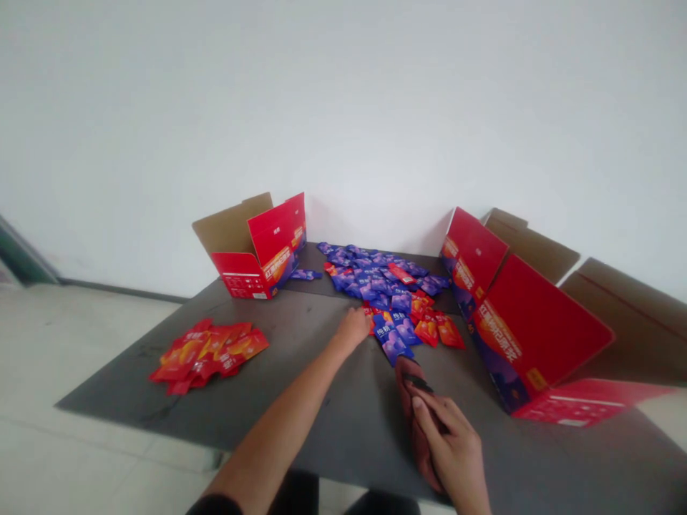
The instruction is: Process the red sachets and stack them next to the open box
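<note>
Right hand (455,445) pinched a brownish-red object (421,449) — left hand (354,325), grip impossible to tell, met packets (383,285) piled between two open red cartons (499,332) — their bottoms hidden

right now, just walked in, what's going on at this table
A person works at a grey table. The left hand is at the near edge of a heap of mostly purple packets with some red ones mixed in; whether it grips one is unclear. The right hand holds a reddish-brown item, hard to identify. A separate red pile lies to the left, and an open red box stands on either side of the heap.
</note>
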Available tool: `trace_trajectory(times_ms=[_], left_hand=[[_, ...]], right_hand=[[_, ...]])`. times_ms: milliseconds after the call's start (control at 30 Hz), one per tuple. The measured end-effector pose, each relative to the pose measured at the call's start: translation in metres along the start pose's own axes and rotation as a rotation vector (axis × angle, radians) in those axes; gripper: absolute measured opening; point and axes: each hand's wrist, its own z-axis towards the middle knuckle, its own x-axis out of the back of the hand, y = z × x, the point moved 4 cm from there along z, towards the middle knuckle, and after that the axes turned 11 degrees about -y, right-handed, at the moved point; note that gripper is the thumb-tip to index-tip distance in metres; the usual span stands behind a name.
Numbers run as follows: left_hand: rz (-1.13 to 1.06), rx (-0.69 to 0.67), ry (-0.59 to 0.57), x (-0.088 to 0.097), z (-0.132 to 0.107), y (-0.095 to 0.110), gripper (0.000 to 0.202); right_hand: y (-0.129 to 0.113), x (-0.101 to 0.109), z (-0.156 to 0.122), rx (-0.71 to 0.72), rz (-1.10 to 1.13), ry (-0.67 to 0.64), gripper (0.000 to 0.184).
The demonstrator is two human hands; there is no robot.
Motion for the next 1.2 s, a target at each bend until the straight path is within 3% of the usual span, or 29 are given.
trace_trajectory(times_ms=[133, 300, 433, 533, 633, 767, 967, 1067, 1200], left_hand=[[-0.051, 0.087, -0.005, -0.007, 0.021, 0.006, 0.038], [-0.136, 0.137, -0.063, -0.004, 0.037, -0.003, 0.036], [-0.192, 0.135, -0.104, 0.005, 0.034, -0.013, 0.038], [-0.213, 0.129, -0.100, 0.019, 0.019, -0.026, 0.037], [-0.239, 0.120, -0.123, 0.033, -0.010, -0.046, 0.035], [-0.292, 0.090, -0.227, 0.041, -0.077, -0.075, 0.036], [-0.408, 0.000, -0.420, 0.014, -0.191, -0.090, 0.042], [-0.406, 0.014, -0.348, -0.001, -0.219, -0.092, 0.041], [-0.210, -0.016, -0.139, -0.008, -0.229, -0.088, 0.033]], right_hand=[[0.003, 0.000, 0.002, -0.007, 0.022, 0.025, 0.033], [0.004, 0.000, 0.003, -0.016, 0.039, 0.037, 0.031], [0.004, 0.001, 0.004, -0.020, 0.059, 0.028, 0.033], [0.004, 0.001, 0.004, -0.035, 0.069, 0.014, 0.034], [0.005, 0.003, 0.004, -0.051, 0.068, 0.022, 0.035], [0.005, 0.003, 0.003, -0.066, 0.064, 0.024, 0.035], [0.007, 0.002, 0.003, -0.066, 0.083, 0.037, 0.033], [0.007, 0.001, 0.003, -0.074, 0.086, 0.038, 0.031], [0.007, 0.001, 0.002, -0.091, 0.101, 0.047, 0.031]])
